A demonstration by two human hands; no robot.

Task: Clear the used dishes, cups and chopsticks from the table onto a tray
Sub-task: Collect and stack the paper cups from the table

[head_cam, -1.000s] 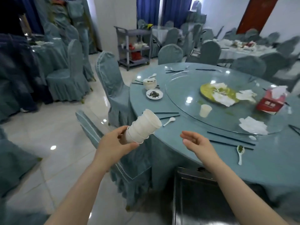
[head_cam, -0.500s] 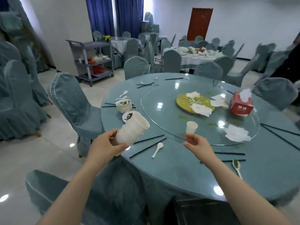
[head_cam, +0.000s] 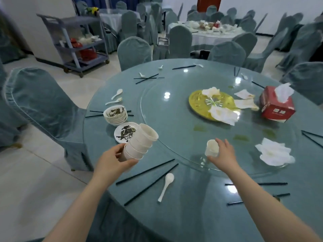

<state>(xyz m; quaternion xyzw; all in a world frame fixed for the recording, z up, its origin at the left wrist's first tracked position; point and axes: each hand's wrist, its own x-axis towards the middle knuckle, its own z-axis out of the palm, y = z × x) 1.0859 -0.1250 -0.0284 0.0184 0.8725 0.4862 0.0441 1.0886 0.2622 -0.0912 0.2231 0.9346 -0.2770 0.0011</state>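
Over at my left, a covered chair (head_cam: 42,105) is sitting just off the round table (head_cam: 192,198), and beside it on the cloth a stack of bowls (head_cam: 115,115) is waiting with a soiled saucer (head_cam: 126,132) close in front. My left hand (head_cam: 111,162) is gripping a tilted stack of white cups (head_cam: 139,143), fingers wrapped tight around its lower end, holding it above the table edge. Below it, black chopsticks (head_cam: 148,179) and a white spoon (head_cam: 166,186) are lying on the cloth. My right hand (head_cam: 222,154) is closing around a single white cup (head_cam: 211,147) standing on the glass turntable (head_cam: 174,119), fingers touching its side. Farther right, crumpled napkins (head_cam: 274,153) and a red tissue box (head_cam: 277,104) are resting on the glass.
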